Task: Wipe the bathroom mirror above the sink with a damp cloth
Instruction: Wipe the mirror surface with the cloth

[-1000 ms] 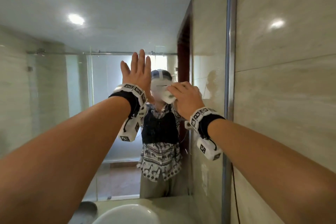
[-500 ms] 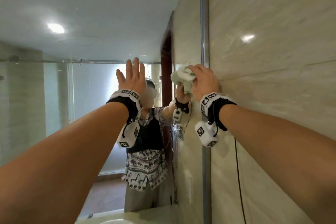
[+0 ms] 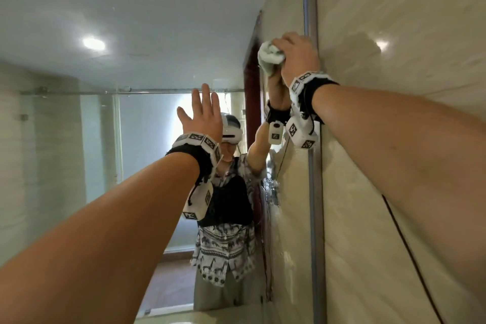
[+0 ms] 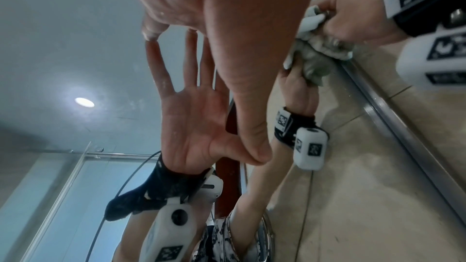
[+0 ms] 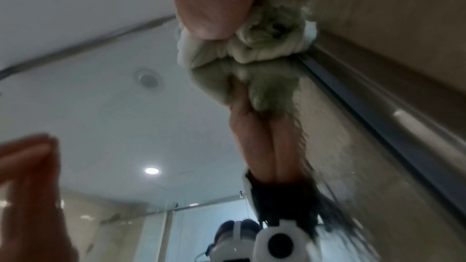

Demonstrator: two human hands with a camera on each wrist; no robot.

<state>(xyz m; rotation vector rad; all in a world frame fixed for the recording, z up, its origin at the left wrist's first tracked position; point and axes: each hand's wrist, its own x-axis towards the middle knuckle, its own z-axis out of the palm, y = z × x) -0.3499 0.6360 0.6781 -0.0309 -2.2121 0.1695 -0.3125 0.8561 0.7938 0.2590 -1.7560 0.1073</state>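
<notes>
The mirror (image 3: pixel 147 34) fills the left of the head view, bounded on the right by a metal frame strip (image 3: pixel 314 192). My right hand (image 3: pixel 297 58) grips a bunched whitish cloth (image 3: pixel 269 59) and presses it on the glass high up, right beside the frame. The right wrist view shows the cloth (image 5: pixel 262 41) squeezed under my fingers, touching its own reflection. My left hand (image 3: pixel 203 113) lies flat on the glass with straight fingers, lower and to the left. In the left wrist view its fingertips (image 4: pixel 151 33) meet their reflection.
A beige tiled wall (image 3: pixel 394 34) runs right of the frame, with a thin black cable (image 3: pixel 410 252) hanging down it. The mirror reflects a person, a glass shower screen and ceiling lights. A pale counter edge (image 3: pixel 184 318) shows at the bottom.
My right hand has carried the cloth from mid-mirror rightward and upward to the frame edge. The left hand has stayed flat on the glass. The view has tilted up, losing the sink.
</notes>
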